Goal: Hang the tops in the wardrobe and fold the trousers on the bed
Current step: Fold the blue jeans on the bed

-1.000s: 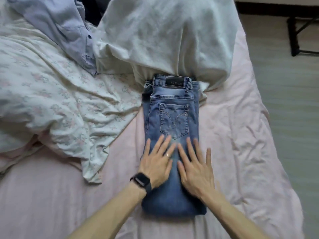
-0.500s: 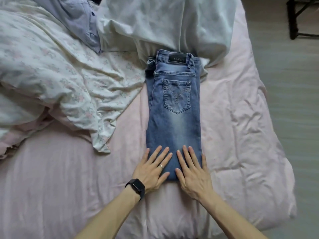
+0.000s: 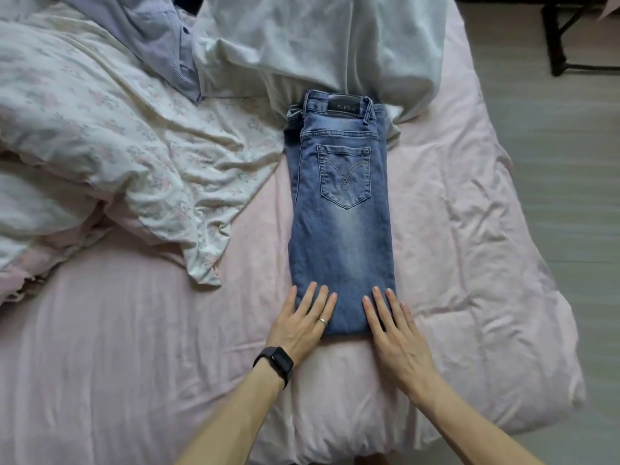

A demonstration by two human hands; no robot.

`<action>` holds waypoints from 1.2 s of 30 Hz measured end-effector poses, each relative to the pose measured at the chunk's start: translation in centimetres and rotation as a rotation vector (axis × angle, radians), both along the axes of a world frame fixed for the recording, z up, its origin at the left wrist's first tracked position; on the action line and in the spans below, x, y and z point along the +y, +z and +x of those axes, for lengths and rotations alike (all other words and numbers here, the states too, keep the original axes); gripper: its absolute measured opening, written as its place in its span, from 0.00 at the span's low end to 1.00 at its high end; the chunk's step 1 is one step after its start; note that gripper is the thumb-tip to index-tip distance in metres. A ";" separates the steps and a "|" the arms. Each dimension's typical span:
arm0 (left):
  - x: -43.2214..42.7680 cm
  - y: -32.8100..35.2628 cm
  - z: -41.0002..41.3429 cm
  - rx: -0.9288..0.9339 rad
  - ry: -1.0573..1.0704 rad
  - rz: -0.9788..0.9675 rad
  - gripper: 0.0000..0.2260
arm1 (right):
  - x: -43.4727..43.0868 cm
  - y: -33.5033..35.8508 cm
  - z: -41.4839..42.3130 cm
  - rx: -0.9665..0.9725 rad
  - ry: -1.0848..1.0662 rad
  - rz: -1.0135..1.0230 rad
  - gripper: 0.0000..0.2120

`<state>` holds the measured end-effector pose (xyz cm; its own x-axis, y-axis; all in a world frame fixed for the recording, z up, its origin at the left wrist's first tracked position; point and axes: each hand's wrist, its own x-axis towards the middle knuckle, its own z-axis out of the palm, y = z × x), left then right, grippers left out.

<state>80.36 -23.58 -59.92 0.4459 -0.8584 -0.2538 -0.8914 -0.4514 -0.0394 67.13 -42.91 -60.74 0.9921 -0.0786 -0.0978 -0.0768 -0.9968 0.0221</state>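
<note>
Jeans (image 3: pixel 340 229) lie folded on bed (image 3: pixel 469 229); 2 flat hands press near edge.

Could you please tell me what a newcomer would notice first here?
Folded blue jeans lie lengthwise mid-bed on the pink sheet, back pocket up, waistband farthest away. The left hand and right hand rest flat on their near end. A rumpled floral duvet fills the left side, and a white garment is heaped behind the jeans.
</note>
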 end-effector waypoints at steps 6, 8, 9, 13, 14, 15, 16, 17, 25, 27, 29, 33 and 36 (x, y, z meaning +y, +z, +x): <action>-0.4 -0.5 -0.8 -0.098 0.038 -0.019 0.20 | 0.3 0.6 2.1 -0.068 0.079 -0.117 0.22; -0.3 -0.1 -1.3 -0.104 0.042 -0.034 0.20 | 0.2 1.2 2.0 -0.087 0.109 -0.123 0.22; -0.2 0.1 -1.5 -0.107 0.042 -0.046 0.20 | 0.1 1.4 2.0 -0.099 0.118 -0.123 0.21; 0.1 2.3 -2.3 -0.104 0.070 -0.069 0.19 | 0.6 3.4 1.9 -0.090 0.106 -0.070 0.22; 0.3 3.0 -2.6 -0.099 0.075 -0.068 0.20 | 0.7 4.3 1.8 -0.066 0.100 -0.051 0.22; 0.6 4.0 -3.3 -0.093 0.074 -0.051 0.20 | 1.0 5.5 1.3 -0.049 0.098 -0.043 0.22; 0.7 5.0 -3.8 -0.069 0.088 -0.030 0.20 | 1.1 6.4 0.8 -0.028 0.086 -0.022 0.22; 0.9 6.0 -4.7 -0.044 0.093 0.001 0.21 | 1.4 7.3 0.1 -0.018 0.073 0.002 0.22; 4.5 14.8 -10.9 0.280 0.077 0.230 0.21 | 3.3 16.4 -7.5 0.504 0.056 0.242 0.21; 4.5 16.9 -10.2 0.273 0.118 0.162 0.20 | 2.6 18.5 -6.9 0.526 0.046 0.282 0.17; 4.3 19.7 -8.7 0.230 0.119 0.082 0.18 | 1.9 20.4 -5.5 0.493 0.039 0.269 0.14; 2.8 22.5 -4.0 0.009 0.048 -0.045 0.21 | 0.9 22.7 -0.5 0.208 -0.008 0.106 0.19; 0.9 21.1 0.6 -0.049 0.067 -0.231 0.26 | -0.1 21.8 3.6 -0.007 0.005 0.014 0.22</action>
<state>80.97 -22.71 -38.84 0.5112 -0.8589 -0.0311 -0.8585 -0.5120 0.0289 70.78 -42.97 -38.96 0.9932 -0.0719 -0.0919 -0.0715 -0.9974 0.0078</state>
